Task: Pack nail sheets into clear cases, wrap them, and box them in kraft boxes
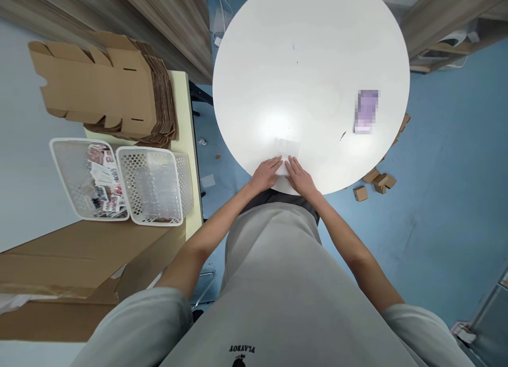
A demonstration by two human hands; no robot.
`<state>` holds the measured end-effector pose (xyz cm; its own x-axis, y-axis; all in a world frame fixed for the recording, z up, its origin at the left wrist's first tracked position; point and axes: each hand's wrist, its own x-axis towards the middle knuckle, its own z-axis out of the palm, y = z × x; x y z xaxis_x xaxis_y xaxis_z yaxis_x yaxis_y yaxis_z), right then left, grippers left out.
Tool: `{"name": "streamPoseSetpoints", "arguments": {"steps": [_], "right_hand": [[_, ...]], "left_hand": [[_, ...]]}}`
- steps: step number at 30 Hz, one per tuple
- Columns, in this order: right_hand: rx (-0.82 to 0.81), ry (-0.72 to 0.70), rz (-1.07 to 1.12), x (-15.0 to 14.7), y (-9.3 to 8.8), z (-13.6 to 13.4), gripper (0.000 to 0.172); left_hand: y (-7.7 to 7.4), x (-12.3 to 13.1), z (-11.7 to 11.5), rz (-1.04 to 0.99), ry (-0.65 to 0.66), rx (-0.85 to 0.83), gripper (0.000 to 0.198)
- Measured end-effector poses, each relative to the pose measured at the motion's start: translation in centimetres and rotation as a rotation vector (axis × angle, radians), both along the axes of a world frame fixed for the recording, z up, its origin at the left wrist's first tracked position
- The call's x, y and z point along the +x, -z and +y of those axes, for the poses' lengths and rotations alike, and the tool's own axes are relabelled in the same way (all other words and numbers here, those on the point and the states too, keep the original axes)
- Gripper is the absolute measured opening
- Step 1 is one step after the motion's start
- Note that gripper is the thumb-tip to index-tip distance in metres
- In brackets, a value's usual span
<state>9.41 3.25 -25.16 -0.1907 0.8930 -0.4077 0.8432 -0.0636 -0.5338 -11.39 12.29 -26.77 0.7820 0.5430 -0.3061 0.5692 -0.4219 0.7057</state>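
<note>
A thin, whitish, partly see-through sheet (pixel 287 147) lies at the near edge of the round white table (pixel 317 49). My left hand (pixel 265 174) rests on its left side, fingers stretched out and fingertips on the sheet. From the right, my right hand (pixel 300 179) lies over the other side in the same way, its fingers extended toward the left hand. A narrow gap separates the two sets of fingertips. Whether the sheet is paper, foam or plastic film I cannot tell.
A blurred purple rectangular item (pixel 365 112) lies on the table's right. On a side table at left are stacked flat cardboard boxes (pixel 103 86), a basket of small packets (pixel 105 182) and a basket of clear plastic pieces (pixel 156 184). Small brown boxes (pixel 379 182) lie on the floor.
</note>
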Motion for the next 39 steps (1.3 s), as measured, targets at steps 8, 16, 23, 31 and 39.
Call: {"name": "streamPoseSetpoints", "arguments": {"steps": [8, 16, 23, 31, 39], "right_hand": [[-0.045, 0.135, 0.04, 2.1, -1.8, 4.5, 0.049], [0.005, 0.293, -0.106, 1.7, 0.8, 11.9, 0.031], [-0.105, 0.348, -0.113, 2.5, 1.6, 12.2, 0.016], [-0.128, 0.65, -0.009, -0.5, 2.0, 7.4, 0.028], [-0.065, 0.797, 0.029, -2.6, 0.5, 7.0, 0.037]], "left_hand": [[-0.8, 0.1, 4.6, -0.087, -0.229, -0.295, 0.049], [1.7, 5.3, 8.0, 0.078, -0.543, -0.105, 0.038], [2.1, 4.6, 4.9, 0.075, -0.654, -0.053, 0.046], [1.4, -0.7, -0.7, 0.067, -0.802, -0.305, 0.044], [1.1, 3.6, 3.9, -0.009, -0.807, -0.303, 0.036]]}}
